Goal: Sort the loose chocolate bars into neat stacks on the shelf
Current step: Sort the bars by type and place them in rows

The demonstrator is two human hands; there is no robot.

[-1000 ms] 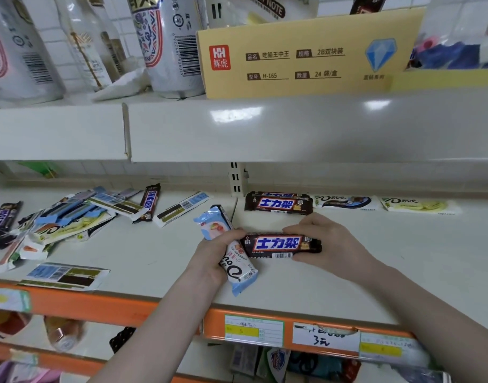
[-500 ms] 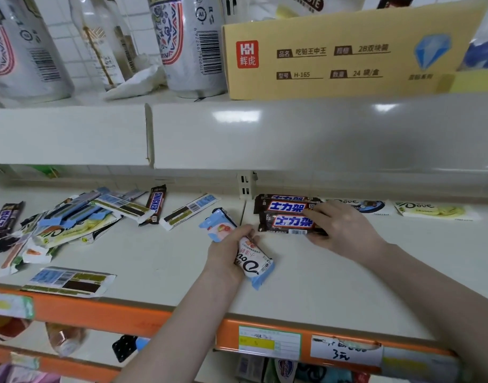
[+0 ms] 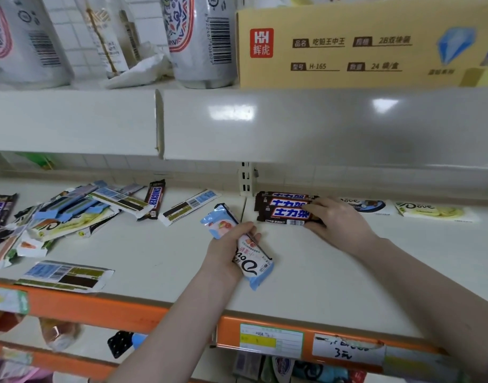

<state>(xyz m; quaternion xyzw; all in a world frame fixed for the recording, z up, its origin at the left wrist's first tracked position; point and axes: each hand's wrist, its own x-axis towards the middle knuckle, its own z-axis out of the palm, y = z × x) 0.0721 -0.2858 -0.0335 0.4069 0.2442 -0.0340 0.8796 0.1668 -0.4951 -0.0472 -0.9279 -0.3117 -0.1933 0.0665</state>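
Observation:
My left hand (image 3: 227,251) grips a light blue Dove bar (image 3: 252,258) lying slanted on the white shelf (image 3: 154,252). My right hand (image 3: 338,222) holds the right end of a brown Snickers bar (image 3: 285,215) that sits on top of a small stack of Snickers bars (image 3: 281,197) at the back of the shelf. Two flat Dove bars, one blue-brown (image 3: 367,205) and one pale yellow (image 3: 434,212), lie to the right of the stack. A jumbled pile of loose bars (image 3: 71,214) covers the shelf's left part, with another Snickers (image 3: 154,199) at its edge.
An upper shelf (image 3: 320,125) overhangs close above, carrying bags and a yellow cardboard box (image 3: 361,45). A flat wrapper (image 3: 66,276) lies near the orange front edge (image 3: 104,305) with price tags. A slotted upright post (image 3: 247,178) stands behind the stack.
My right hand carried the Snickers bar from the middle of the shelf back onto the stack. My left hand has let go of that bar and stayed on the blue Dove bar.

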